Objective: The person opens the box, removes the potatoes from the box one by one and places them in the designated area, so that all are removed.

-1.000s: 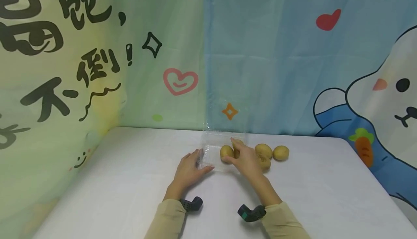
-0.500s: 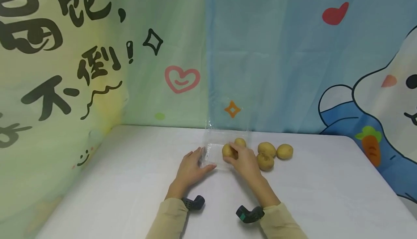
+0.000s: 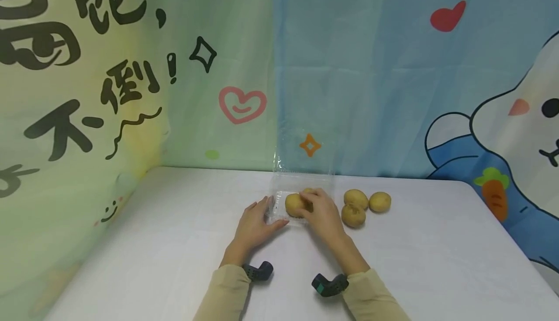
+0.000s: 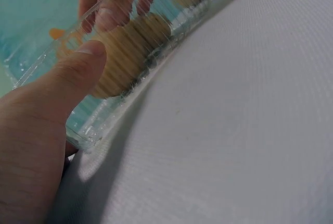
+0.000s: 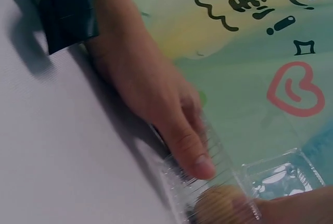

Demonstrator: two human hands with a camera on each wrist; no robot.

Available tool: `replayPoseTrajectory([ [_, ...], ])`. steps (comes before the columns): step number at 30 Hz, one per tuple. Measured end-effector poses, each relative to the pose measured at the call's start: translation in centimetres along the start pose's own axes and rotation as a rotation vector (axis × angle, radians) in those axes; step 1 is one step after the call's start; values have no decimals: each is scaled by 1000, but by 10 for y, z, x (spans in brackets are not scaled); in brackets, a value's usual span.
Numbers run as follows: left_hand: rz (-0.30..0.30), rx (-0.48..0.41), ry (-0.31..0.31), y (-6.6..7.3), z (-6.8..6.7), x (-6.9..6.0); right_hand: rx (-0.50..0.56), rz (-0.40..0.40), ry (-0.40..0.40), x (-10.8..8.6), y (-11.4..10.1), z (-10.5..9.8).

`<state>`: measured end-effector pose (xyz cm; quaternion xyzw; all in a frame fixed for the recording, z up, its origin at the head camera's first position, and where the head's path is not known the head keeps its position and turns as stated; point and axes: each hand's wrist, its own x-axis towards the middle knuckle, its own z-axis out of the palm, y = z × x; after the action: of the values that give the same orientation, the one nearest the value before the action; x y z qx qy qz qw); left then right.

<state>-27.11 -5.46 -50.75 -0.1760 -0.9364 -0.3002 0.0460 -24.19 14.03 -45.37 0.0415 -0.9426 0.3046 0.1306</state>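
Observation:
A clear plastic clamshell box point(image 3: 278, 207) stands with its lid raised, and potatoes are inside. My left hand point(image 3: 255, 228) grips its left end; in the left wrist view the thumb point(image 4: 78, 73) lies on the ribbed near wall. Inside, my right hand point(image 3: 324, 216) pinches a potato point(image 3: 292, 205) between thumb and fingers. Behind those fingers a second potato point(image 3: 309, 191) is mostly hidden. Through the wall, the left wrist view shows a potato point(image 4: 122, 60) with fingertips point(image 4: 112, 18) touching it. The right wrist view has a potato point(image 5: 218, 203) at its bottom edge.
Just right of the box, three potatoes point(image 3: 354, 215) lie close together on the white tabletop point(image 3: 174, 243). A printed curtain point(image 3: 371, 92) hangs behind the table. Each wrist carries a small dark camera point(image 3: 330, 285).
My right hand has moved left within the box, and the potato it pinches has shifted left with it. My left hand stays at the box's left end.

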Motion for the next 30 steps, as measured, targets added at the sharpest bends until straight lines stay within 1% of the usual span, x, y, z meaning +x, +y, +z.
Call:
replayPoseTrajectory([
  [4, -2, 4, -10, 2, -2, 0, -14, 24, -69, 4, -2, -4],
  [6, 0, 5, -13, 2, -2, -1, -13, 16, -97, 5, -2, -5],
  [11, -8, 4, -6, 0, 0, -2, -4, -16, -139, 9, -5, -4],
  [15, -1, 16, -4, 0, 0, -2, -28, -12, -176, 13, -6, -3],
  [21, 11, 2, -7, 4, -3, -1, -69, -5, -201, 17, -8, -3],
  [26, 4, 0, -16, 6, -5, -2, -69, -10, -215, 18, -10, -3],
  [30, -1, -2, -17, 5, -5, -1, -56, -3, -218, 18, -10, -2],
])
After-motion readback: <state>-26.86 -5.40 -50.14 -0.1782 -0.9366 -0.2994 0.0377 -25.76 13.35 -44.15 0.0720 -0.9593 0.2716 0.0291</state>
